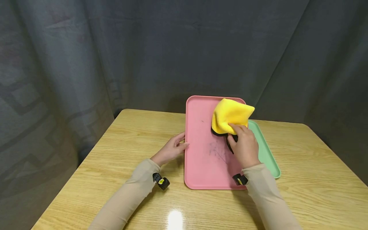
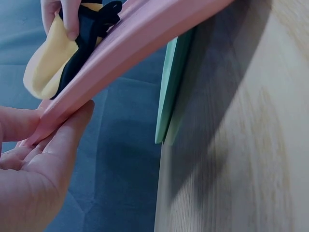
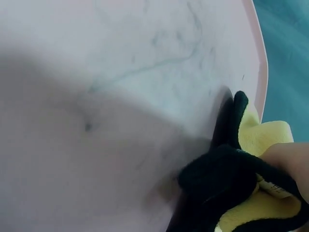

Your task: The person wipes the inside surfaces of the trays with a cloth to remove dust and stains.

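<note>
A pink tray (image 1: pixel 201 166) is held up off the table, its left long edge pinched between the thumb and fingers of my left hand (image 1: pixel 173 147). In the left wrist view the thumb lies on the upper side of the rim and the fingers (image 2: pixel 72 130) run beneath. My right hand (image 1: pixel 245 145) grips a yellow and black cloth (image 1: pixel 231 115) against the tray's upper right part. The cloth is bunched, with its dark side toward the tray. Dark smudges (image 1: pixel 217 151) and a thin line mark the tray's surface, seen closer in the right wrist view.
Partly hidden behind the pink tray, a green tray (image 1: pixel 265 153) lies on the wooden table (image 1: pixel 138 134) to the right. Dark grey curtains (image 1: pixel 178 48) hang behind the table and on both sides. Each sleeve carries a small black wrist camera (image 1: pixel 161 181).
</note>
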Demonstrator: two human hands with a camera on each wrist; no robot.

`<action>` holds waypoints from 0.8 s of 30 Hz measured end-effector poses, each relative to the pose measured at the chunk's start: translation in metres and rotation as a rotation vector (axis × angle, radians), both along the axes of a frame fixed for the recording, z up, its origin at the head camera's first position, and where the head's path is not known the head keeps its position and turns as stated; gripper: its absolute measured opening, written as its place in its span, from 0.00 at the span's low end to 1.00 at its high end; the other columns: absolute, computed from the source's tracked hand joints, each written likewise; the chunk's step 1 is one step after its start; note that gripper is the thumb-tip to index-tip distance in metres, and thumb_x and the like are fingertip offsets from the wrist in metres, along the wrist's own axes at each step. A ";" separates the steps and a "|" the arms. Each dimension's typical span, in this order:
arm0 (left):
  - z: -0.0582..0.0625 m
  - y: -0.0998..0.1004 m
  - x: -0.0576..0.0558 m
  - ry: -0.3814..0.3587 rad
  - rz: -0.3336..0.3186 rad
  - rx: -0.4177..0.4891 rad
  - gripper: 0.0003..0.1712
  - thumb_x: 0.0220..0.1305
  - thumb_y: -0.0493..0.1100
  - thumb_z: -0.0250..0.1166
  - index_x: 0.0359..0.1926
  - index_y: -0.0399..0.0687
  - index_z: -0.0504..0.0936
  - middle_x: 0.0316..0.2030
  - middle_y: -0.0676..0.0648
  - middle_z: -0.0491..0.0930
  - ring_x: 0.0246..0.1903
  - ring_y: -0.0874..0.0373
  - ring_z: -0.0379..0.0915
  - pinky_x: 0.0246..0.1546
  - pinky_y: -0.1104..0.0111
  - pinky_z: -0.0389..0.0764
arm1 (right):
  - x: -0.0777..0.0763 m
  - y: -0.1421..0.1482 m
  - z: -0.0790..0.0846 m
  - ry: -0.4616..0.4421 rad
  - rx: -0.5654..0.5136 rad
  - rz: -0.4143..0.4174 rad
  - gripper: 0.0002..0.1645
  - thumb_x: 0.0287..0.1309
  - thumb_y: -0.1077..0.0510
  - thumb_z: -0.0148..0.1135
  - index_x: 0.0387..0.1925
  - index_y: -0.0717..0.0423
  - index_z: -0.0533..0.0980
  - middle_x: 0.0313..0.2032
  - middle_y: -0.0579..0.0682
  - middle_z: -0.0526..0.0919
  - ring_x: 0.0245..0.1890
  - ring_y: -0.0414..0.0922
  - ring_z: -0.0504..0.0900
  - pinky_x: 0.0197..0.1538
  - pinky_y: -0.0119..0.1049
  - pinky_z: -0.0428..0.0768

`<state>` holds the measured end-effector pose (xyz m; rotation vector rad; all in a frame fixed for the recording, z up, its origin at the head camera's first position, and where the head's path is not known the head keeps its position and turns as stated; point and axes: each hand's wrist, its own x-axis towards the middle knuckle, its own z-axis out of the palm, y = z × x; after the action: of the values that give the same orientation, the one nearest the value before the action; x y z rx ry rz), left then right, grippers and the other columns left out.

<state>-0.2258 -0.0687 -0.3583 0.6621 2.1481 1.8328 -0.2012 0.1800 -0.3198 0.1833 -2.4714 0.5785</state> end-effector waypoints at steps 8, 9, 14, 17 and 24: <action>0.000 0.001 -0.001 -0.006 0.016 -0.003 0.31 0.70 0.34 0.47 0.71 0.38 0.51 0.69 0.34 0.56 0.59 0.39 0.68 0.56 0.60 0.77 | -0.001 0.009 0.000 0.025 0.015 -0.016 0.23 0.54 0.62 0.63 0.53 0.59 0.76 0.46 0.64 0.79 0.42 0.63 0.77 0.45 0.57 0.76; 0.000 0.001 -0.001 -0.007 0.016 -0.002 0.31 0.70 0.34 0.47 0.71 0.38 0.51 0.69 0.34 0.56 0.60 0.39 0.68 0.57 0.60 0.77 | -0.001 0.009 0.000 0.027 0.017 -0.015 0.23 0.53 0.62 0.63 0.53 0.59 0.76 0.46 0.64 0.79 0.43 0.63 0.77 0.45 0.57 0.76; 0.001 0.001 0.000 0.002 0.019 -0.008 0.31 0.70 0.34 0.48 0.71 0.38 0.51 0.69 0.34 0.56 0.60 0.39 0.68 0.56 0.60 0.77 | -0.002 0.007 -0.001 0.031 0.021 -0.014 0.22 0.53 0.62 0.63 0.52 0.59 0.76 0.45 0.63 0.79 0.42 0.63 0.76 0.45 0.57 0.76; 0.000 0.002 0.000 -0.005 0.022 -0.008 0.31 0.70 0.35 0.48 0.71 0.39 0.52 0.69 0.35 0.57 0.60 0.40 0.68 0.57 0.60 0.77 | -0.002 0.005 -0.001 0.025 0.022 -0.013 0.22 0.53 0.62 0.63 0.53 0.59 0.76 0.46 0.63 0.79 0.42 0.63 0.76 0.45 0.56 0.76; -0.001 0.003 -0.001 0.001 0.031 -0.009 0.31 0.70 0.34 0.48 0.71 0.38 0.52 0.68 0.35 0.57 0.59 0.40 0.68 0.56 0.60 0.77 | -0.002 -0.004 0.001 0.006 0.028 0.009 0.23 0.53 0.62 0.64 0.53 0.59 0.76 0.47 0.63 0.79 0.43 0.62 0.76 0.46 0.56 0.77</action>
<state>-0.2265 -0.0658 -0.3590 0.6312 2.1776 1.8371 -0.2030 0.1760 -0.3192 0.2066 -2.4750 0.5468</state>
